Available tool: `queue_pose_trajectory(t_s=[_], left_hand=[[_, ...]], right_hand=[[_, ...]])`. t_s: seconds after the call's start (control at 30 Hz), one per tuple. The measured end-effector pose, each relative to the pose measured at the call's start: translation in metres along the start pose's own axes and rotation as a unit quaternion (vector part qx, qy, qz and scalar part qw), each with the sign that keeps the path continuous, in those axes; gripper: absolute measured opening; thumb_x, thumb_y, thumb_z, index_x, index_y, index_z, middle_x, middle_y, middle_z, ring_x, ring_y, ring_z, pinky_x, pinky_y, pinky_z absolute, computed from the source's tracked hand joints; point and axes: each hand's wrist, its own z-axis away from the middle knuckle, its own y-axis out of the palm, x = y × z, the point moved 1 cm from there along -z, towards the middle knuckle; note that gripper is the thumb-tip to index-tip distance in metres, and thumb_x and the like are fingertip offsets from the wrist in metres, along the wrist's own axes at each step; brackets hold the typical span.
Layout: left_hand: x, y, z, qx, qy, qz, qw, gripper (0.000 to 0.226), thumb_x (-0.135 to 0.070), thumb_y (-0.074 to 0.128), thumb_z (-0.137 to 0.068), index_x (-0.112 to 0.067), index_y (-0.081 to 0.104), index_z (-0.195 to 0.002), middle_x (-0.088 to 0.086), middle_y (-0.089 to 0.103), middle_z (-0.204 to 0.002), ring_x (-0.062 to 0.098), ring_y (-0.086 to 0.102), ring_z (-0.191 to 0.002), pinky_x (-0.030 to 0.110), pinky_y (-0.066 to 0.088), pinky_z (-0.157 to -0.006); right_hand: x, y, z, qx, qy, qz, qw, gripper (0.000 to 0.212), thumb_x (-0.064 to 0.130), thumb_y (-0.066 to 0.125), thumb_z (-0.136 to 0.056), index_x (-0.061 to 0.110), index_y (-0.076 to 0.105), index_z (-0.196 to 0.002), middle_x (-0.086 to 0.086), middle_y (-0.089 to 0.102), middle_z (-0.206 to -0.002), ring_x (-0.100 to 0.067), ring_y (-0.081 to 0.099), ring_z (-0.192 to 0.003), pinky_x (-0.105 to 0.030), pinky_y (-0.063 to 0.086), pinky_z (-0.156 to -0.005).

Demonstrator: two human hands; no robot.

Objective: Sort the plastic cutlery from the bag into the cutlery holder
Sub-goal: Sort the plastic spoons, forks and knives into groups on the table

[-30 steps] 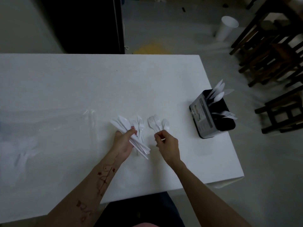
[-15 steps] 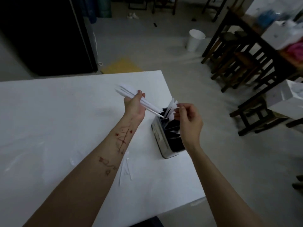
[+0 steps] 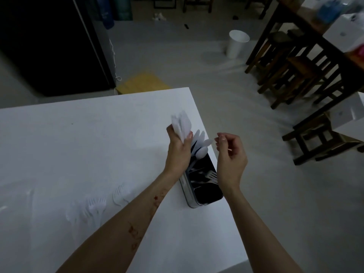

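White table carries the cutlery holder at its right edge. Left hand grips a bundle of knives; right hand curls empty beside it.

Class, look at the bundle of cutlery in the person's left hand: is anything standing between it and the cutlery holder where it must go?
Nothing visible blocks it. The left hand holds the bundle of cutlery right above the cutlery holder, whose top is open. The right hand is off to the side. Spoons already fill the far compartment.
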Motion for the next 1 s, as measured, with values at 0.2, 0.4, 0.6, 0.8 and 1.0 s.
queue_pose_trajectory(t_s=[0.2,0.4,0.6,0.8,1.0], left_hand=[[0.015,0.001,0.005,0.147,0.050,-0.057,0.986,0.032,-0.046,0.046,-0.096,-0.042,0.026,-0.121,0.001,0.055,-0.127,0.013,0.060,-0.111,0.030,0.056,-0.084],[0.022,-0.002,0.006,0.162,0.097,-0.235,0.953,0.047,-0.040,0.046,-0.096,-0.021,0.027,-0.135,0.001,0.034,-0.132,-0.002,0.039,-0.119,0.010,0.042,-0.095],[0.028,0.000,0.011,0.136,0.121,-0.262,0.948,0.063,-0.031,0.049,-0.095,-0.017,0.016,-0.148,0.001,0.011,-0.155,0.016,0.002,-0.145,0.031,0.022,-0.115],[0.038,-0.017,0.022,0.201,0.039,-0.214,0.955,0.084,-0.041,0.050,-0.094,-0.029,-0.011,-0.151,-0.018,-0.015,-0.158,-0.005,-0.018,-0.142,0.019,0.002,-0.112],[0.049,-0.052,0.047,0.140,0.033,-0.230,0.963,0.065,-0.032,0.039,-0.101,-0.029,-0.001,-0.152,-0.018,-0.003,-0.159,-0.005,-0.004,-0.144,0.019,0.004,-0.117]], right_hand=[[-0.004,0.013,-0.005,0.120,-0.066,0.029,0.990,0.031,0.047,0.048,-0.095,0.037,0.055,-0.124,0.009,0.060,-0.125,-0.014,0.056,-0.118,-0.039,0.049,-0.100],[-0.003,0.021,-0.008,0.181,-0.089,-0.002,0.979,0.055,0.060,0.041,-0.094,0.035,0.043,-0.142,0.017,0.046,-0.146,-0.010,0.046,-0.134,-0.034,0.041,-0.108],[-0.015,0.028,-0.014,0.241,-0.132,0.159,0.948,0.039,0.031,0.035,-0.106,0.024,0.049,-0.142,0.009,0.039,-0.154,-0.005,0.033,-0.141,-0.031,0.030,-0.117],[-0.022,0.033,-0.016,0.273,-0.152,0.283,0.907,0.059,0.045,0.016,-0.105,0.015,0.030,-0.153,0.002,0.021,-0.163,-0.006,0.010,-0.150,-0.028,-0.003,-0.123],[0.002,0.042,0.011,0.164,-0.252,0.213,0.929,0.043,0.024,0.032,-0.104,0.008,0.049,-0.141,-0.006,0.045,-0.150,-0.016,0.031,-0.145,-0.040,0.009,-0.124]])
